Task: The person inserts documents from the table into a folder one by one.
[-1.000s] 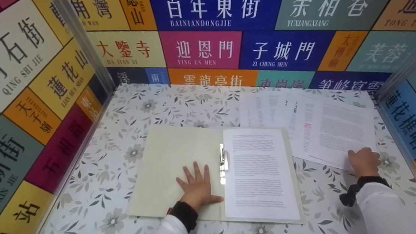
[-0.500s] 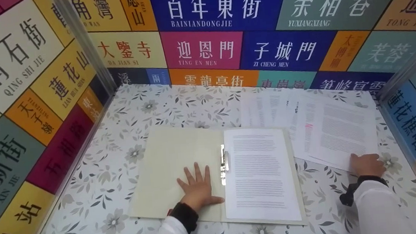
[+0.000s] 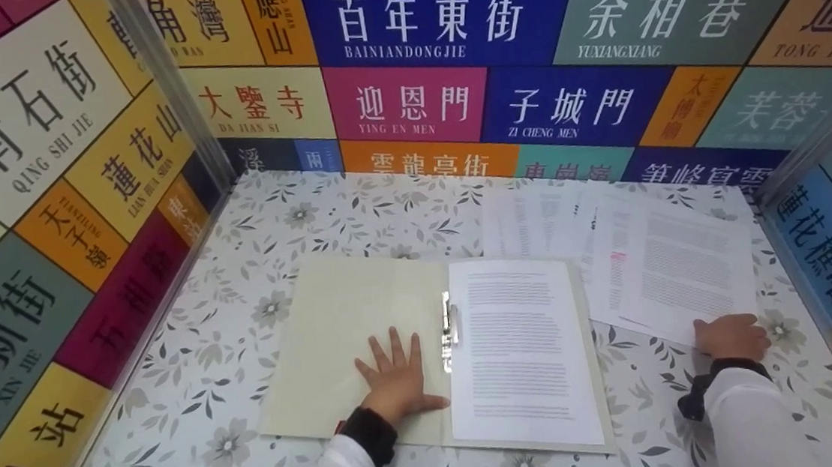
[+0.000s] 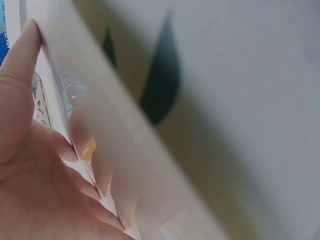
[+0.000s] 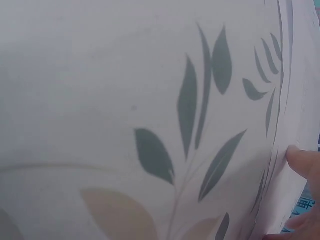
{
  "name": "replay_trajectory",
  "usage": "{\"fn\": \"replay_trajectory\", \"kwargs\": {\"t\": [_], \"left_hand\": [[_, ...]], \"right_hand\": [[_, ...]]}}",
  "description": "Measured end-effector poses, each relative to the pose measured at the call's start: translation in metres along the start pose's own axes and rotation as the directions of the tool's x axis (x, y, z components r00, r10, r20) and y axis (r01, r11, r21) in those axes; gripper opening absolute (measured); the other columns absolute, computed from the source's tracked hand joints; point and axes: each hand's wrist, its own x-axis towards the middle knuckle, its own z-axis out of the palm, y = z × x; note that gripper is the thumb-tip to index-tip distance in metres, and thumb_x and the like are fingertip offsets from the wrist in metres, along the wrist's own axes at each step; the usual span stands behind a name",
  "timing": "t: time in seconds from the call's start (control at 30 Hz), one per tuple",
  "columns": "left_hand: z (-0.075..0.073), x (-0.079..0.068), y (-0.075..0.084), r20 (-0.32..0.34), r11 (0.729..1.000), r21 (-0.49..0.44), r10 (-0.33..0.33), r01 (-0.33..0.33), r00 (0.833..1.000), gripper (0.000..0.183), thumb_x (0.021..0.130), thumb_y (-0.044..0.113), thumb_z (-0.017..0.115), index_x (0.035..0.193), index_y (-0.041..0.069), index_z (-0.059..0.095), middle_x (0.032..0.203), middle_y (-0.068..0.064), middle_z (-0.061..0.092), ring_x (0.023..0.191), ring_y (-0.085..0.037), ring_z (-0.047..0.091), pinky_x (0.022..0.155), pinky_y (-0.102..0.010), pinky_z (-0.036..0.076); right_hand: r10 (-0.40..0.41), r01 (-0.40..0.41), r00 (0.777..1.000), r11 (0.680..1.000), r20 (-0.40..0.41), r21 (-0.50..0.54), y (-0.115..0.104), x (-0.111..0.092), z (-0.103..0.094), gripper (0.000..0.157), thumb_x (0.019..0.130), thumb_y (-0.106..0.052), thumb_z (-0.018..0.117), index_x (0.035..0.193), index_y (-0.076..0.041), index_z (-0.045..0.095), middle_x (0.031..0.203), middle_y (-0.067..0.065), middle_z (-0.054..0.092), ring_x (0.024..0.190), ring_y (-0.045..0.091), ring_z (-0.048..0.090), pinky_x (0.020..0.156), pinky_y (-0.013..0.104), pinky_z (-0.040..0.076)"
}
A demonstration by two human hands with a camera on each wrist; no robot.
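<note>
An open cream folder [image 3: 341, 323] lies on the floral surface, with a metal clip [image 3: 446, 332] along its spine. Printed pages [image 3: 517, 360] rest on its right side. My left hand [image 3: 395, 382] lies flat and spread on the folder's bare left cover, thumb pointing to the spine; the left wrist view shows its fingers [image 4: 22, 55] along the cover. To the right, my right hand [image 3: 732, 337] is at the lower right corner of a loose printed sheet [image 3: 693, 262], fingers curled. In the right wrist view its thumb [image 5: 302, 161] lies against the paper, and the corner is hidden.
More loose sheets [image 3: 527, 216] fan out behind and right of the folder, partly overlapping. Colourful lettered panels [image 3: 404, 103] stand on the left, back and right. The floral tabletop [image 3: 265, 231] shows around the folder.
My right hand has turned slightly at the sheet's corner, its fingers now pointing more to the right. My left hand stays spread on the folder.
</note>
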Motion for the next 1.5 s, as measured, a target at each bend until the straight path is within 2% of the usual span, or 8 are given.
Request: {"fn": "replay_trajectory", "kwargs": {"t": [0.17, 0.33, 0.6, 0.87, 1.07, 1.3, 1.5], "left_hand": [[0.001, 0.001, 0.000, 0.000, 1.000, 0.000, 0.003, -0.003, 1.000, 0.123, 0.063, 0.067, 0.077, 0.156, 0.014, 0.016, 0.161, -0.023, -0.001, 0.143, -0.055, -0.005, 0.106, -0.076, 0.007], [0.002, 0.001, -0.001, 0.001, 1.000, -0.003, 0.002, -0.002, 1.000, 0.123, 0.063, 0.067, 0.077, 0.156, 0.014, 0.015, 0.161, -0.023, -0.002, 0.143, -0.055, -0.005, 0.106, -0.076, 0.007], [0.003, 0.003, -0.001, 0.013, 1.000, 0.010, -0.005, 0.005, 1.000, 0.123, 0.064, 0.067, 0.077, 0.156, 0.014, 0.014, 0.161, -0.023, -0.002, 0.143, -0.055, -0.005, 0.106, -0.076, 0.007], [0.002, 0.001, 0.000, 0.012, 1.000, 0.012, 0.001, -0.001, 1.000, 0.124, 0.063, 0.068, 0.076, 0.156, 0.013, 0.015, 0.161, -0.024, -0.001, 0.142, -0.056, -0.004, 0.105, -0.077, 0.008], [0.000, 0.000, 0.001, 0.003, 1.000, 0.012, -0.003, 0.003, 1.000, 0.123, 0.063, 0.068, 0.076, 0.156, 0.014, 0.016, 0.161, -0.024, 0.000, 0.142, -0.056, -0.003, 0.106, -0.077, 0.008], [0.001, -0.001, 0.001, 0.009, 1.000, 0.010, -0.005, 0.005, 1.000, 0.123, 0.064, 0.067, 0.077, 0.156, 0.014, 0.015, 0.161, -0.023, -0.001, 0.143, -0.055, -0.004, 0.106, -0.076, 0.008], [-0.001, -0.001, 0.001, 0.009, 1.000, 0.008, -0.004, 0.004, 1.000, 0.122, 0.064, 0.065, 0.078, 0.156, 0.013, 0.017, 0.161, -0.023, 0.001, 0.143, -0.055, -0.002, 0.106, -0.076, 0.010]], "right_hand": [[0.031, -0.031, 0.999, 0.999, 0.009, 0.017, 0.001, 0.000, -0.003, 0.079, 0.098, -0.035, 0.038, 0.133, 0.031, 0.013, 0.126, 0.051, 0.030, 0.116, 0.056, 0.035, 0.098, 0.056, 0.037], [0.033, -0.033, 0.999, 0.998, -0.013, 0.051, 0.004, 0.001, -0.003, 0.080, 0.097, -0.035, 0.042, 0.133, 0.030, 0.014, 0.127, 0.049, 0.030, 0.116, 0.055, 0.034, 0.095, 0.057, 0.039], [0.053, -0.052, 0.999, 0.997, -0.007, 0.056, 0.008, 0.001, -0.001, 0.079, 0.097, -0.035, 0.047, 0.136, 0.028, 0.017, 0.129, 0.046, 0.028, 0.116, 0.053, 0.032, 0.096, 0.058, 0.038], [0.069, -0.070, 0.997, 0.996, 0.020, 0.062, 0.007, 0.000, -0.006, 0.086, 0.095, -0.035, 0.050, 0.136, 0.029, 0.011, 0.134, 0.049, 0.024, 0.120, 0.055, 0.031, 0.100, 0.058, 0.038], [0.070, -0.072, 0.997, 0.993, 0.028, 0.089, 0.006, -0.003, -0.010, 0.083, 0.092, -0.033, 0.056, 0.134, 0.028, 0.019, 0.132, 0.045, 0.027, 0.115, 0.051, 0.033, 0.098, 0.056, 0.037], [0.055, -0.058, 0.998, 0.994, 0.038, 0.097, 0.007, -0.003, -0.012, 0.073, 0.090, -0.031, 0.058, 0.130, 0.025, 0.033, 0.129, 0.043, 0.034, 0.113, 0.050, 0.036, 0.098, 0.056, 0.036], [0.036, -0.052, 0.996, 0.982, 0.087, 0.179, 0.014, 0.002, -0.014, 0.074, 0.087, -0.031, 0.062, 0.130, 0.023, 0.035, 0.129, 0.042, 0.039, 0.109, 0.050, 0.042, 0.096, 0.057, 0.037]]}}
